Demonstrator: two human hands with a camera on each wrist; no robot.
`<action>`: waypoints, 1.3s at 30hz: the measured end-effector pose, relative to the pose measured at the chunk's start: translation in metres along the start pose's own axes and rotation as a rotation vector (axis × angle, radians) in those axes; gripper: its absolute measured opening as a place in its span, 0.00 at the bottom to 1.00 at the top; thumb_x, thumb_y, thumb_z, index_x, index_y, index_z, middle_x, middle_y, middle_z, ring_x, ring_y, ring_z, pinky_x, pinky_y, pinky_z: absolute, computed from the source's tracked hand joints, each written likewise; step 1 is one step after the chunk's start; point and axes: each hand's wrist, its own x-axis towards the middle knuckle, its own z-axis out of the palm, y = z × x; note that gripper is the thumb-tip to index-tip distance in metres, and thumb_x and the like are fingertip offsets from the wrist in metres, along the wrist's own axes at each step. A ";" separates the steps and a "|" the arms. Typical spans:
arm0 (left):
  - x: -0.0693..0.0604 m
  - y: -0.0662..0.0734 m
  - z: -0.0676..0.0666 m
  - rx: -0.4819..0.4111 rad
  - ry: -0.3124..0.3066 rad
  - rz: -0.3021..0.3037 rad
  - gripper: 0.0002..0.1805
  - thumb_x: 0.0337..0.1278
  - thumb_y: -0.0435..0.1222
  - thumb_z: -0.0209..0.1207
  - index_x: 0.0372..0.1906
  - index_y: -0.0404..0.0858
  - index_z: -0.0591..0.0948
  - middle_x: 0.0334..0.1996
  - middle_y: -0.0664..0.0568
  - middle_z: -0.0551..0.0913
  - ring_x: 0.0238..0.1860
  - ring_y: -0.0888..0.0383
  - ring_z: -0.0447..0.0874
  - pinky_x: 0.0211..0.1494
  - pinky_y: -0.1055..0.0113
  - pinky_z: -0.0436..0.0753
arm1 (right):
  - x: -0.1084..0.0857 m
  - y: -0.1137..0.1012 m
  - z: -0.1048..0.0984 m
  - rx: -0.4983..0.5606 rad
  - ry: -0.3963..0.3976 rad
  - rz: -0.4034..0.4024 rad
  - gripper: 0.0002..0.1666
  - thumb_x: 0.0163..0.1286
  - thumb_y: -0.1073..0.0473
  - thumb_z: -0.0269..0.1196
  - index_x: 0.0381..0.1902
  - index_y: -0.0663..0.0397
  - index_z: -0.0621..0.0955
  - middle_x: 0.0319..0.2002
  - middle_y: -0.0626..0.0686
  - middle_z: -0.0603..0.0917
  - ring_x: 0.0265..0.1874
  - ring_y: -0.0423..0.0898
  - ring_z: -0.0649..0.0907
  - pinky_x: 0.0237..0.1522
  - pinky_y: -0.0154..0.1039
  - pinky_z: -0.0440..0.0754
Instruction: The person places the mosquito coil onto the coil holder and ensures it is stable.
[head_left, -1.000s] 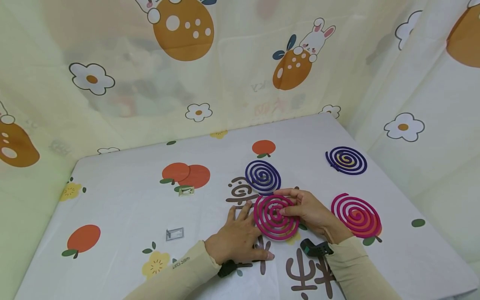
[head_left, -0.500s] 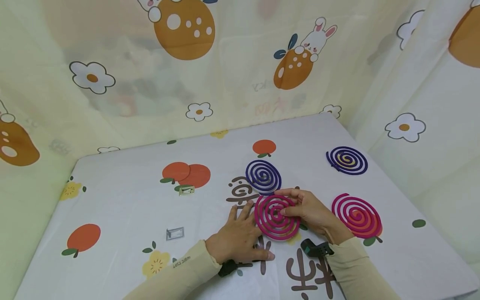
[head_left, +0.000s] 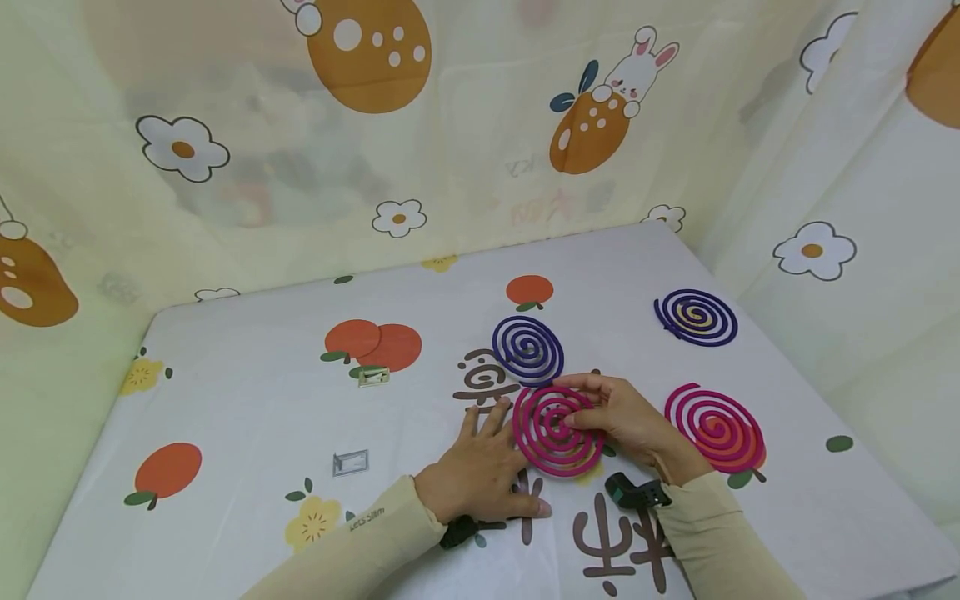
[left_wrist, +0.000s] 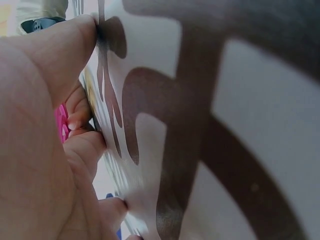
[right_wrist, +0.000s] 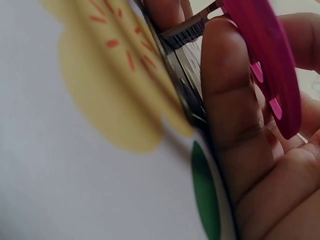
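My right hand (head_left: 626, 421) grips a pink mosquito coil (head_left: 522, 433) in the middle of the table, thumb near the coil's centre. In the right wrist view the pink coil (right_wrist: 280, 60) stands tilted between the fingers. A small barcoded piece (right_wrist: 187, 32) and a dark flat edge (right_wrist: 187, 92) lie behind them; what these are I cannot tell. Spread on the cloth, my left hand (head_left: 480, 475) lies against the coil's left side. Its fingertips press the tabletop in the left wrist view, where a bit of pink coil (left_wrist: 62, 122) shows beyond. Just behind lies a dark blue mosquito coil (head_left: 528, 350).
At the right lie another pink coil (head_left: 716, 427) and another dark blue coil (head_left: 696, 317). Two small metal pieces, one gold-coloured (head_left: 373, 377) and one silver (head_left: 351, 462), rest on the printed tablecloth (head_left: 247, 392) at left. A patterned curtain (head_left: 465, 150) encloses the table's far side.
The head view has tilted slightly, so everything sits a little higher in it. Both hands and the pink coil keep their places on the table.
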 end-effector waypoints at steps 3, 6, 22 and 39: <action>0.000 0.000 0.001 0.003 0.002 0.002 0.49 0.60 0.73 0.55 0.83 0.61 0.57 0.85 0.53 0.48 0.84 0.40 0.40 0.78 0.32 0.52 | 0.000 0.000 -0.001 -0.001 -0.003 0.003 0.35 0.67 0.73 0.67 0.71 0.72 0.71 0.58 0.66 0.85 0.50 0.48 0.89 0.52 0.41 0.87; 0.001 0.001 0.002 0.008 0.000 0.002 0.50 0.60 0.73 0.55 0.83 0.61 0.57 0.85 0.52 0.49 0.84 0.40 0.40 0.79 0.32 0.51 | -0.001 0.000 -0.001 -0.004 -0.004 0.007 0.35 0.67 0.73 0.67 0.71 0.72 0.70 0.59 0.66 0.85 0.50 0.48 0.89 0.52 0.41 0.87; 0.003 0.002 0.003 0.020 -0.008 -0.001 0.50 0.59 0.75 0.53 0.83 0.63 0.56 0.85 0.54 0.49 0.85 0.40 0.39 0.78 0.32 0.50 | -0.003 0.000 -0.003 -0.007 -0.018 -0.002 0.36 0.67 0.73 0.67 0.71 0.73 0.69 0.57 0.65 0.86 0.49 0.48 0.90 0.51 0.42 0.87; 0.001 -0.003 0.005 0.038 0.007 -0.016 0.51 0.59 0.76 0.51 0.84 0.63 0.53 0.85 0.51 0.48 0.84 0.39 0.41 0.78 0.33 0.53 | -0.002 0.002 -0.006 -0.020 -0.019 -0.006 0.35 0.68 0.72 0.67 0.71 0.72 0.71 0.56 0.65 0.86 0.49 0.48 0.90 0.51 0.42 0.87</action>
